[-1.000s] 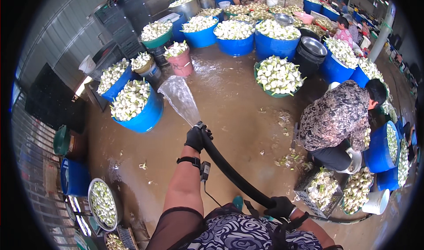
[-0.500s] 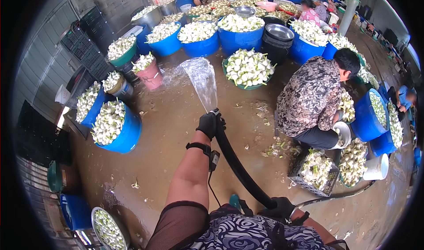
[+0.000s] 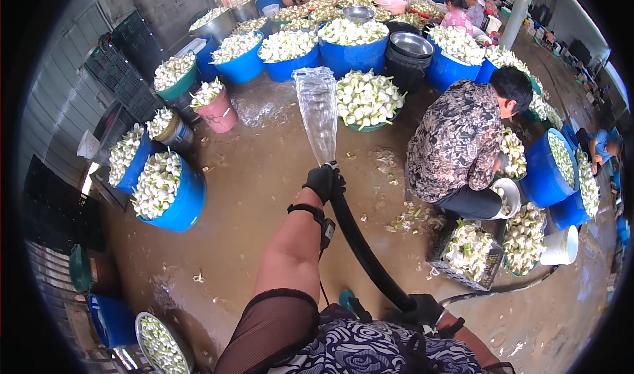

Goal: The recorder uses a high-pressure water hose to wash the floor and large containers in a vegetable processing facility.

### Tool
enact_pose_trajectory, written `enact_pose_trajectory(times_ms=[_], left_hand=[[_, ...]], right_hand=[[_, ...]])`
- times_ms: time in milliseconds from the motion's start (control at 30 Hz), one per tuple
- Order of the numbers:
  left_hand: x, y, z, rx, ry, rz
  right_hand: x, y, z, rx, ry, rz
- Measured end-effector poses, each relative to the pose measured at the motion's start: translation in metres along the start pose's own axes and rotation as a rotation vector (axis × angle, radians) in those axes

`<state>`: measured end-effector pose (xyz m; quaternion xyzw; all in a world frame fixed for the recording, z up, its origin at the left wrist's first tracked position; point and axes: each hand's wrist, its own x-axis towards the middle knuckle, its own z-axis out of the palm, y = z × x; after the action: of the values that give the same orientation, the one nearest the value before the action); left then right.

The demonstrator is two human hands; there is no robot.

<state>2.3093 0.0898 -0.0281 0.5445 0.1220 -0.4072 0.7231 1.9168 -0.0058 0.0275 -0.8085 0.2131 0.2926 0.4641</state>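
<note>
My left hand (image 3: 321, 182), in a black glove, is wrapped round the outlet end of a thick black hose (image 3: 356, 242). A broad fan of water (image 3: 317, 110) shoots from it over the wet brown floor. Lower down, my right hand (image 3: 422, 309), gloved in black too, holds the hose close to my body, its fingers partly hidden. Beyond the spray, near its right side, stands a green tub (image 3: 370, 100) heaped with white bulbs with green stalks.
Blue tubs of bulbs (image 3: 173, 192) stand at left. At right a crouching person (image 3: 456, 143) in a patterned shirt works beside a black crate (image 3: 467, 255) and a white bucket (image 3: 560, 245). A basin of bulbs (image 3: 162, 344) sits at lower left. Scraps (image 3: 413, 219) litter the floor.
My left hand and the hose end have moved slightly right. The spray has swung right and now points toward the gap beside the green tub. My right hand stays on the hose.
</note>
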Motion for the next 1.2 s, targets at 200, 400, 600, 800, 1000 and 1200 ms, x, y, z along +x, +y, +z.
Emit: enact_pose_trajectory(times_ms=[200, 400, 600, 800, 1000, 1200], left_hand=[[0.005, -0.036, -0.012, -0.106, -0.012, -0.045], [0.008, -0.035, -0.031, -0.153, 0.011, -0.054], [0.004, -0.021, -0.023, -0.159, -0.007, 0.0], [-0.003, -0.006, -0.009, -0.129, -0.06, 0.02], [0.007, 0.009, 0.006, -0.112, -0.13, 0.077], [0.01, -0.005, -0.007, -0.174, -0.084, 0.033]], right_hand=[[-0.002, 0.04, 0.014, -0.023, 0.001, 0.0], [-0.004, 0.02, 0.009, 0.006, 0.013, 0.043], [0.002, 0.019, 0.006, -0.044, 0.046, 0.052], [0.0, 0.006, 0.002, -0.016, 0.081, 0.046], [0.007, 0.018, 0.008, -0.038, 0.143, -0.029], [-0.001, 0.005, -0.008, -0.044, 0.097, -0.021]])
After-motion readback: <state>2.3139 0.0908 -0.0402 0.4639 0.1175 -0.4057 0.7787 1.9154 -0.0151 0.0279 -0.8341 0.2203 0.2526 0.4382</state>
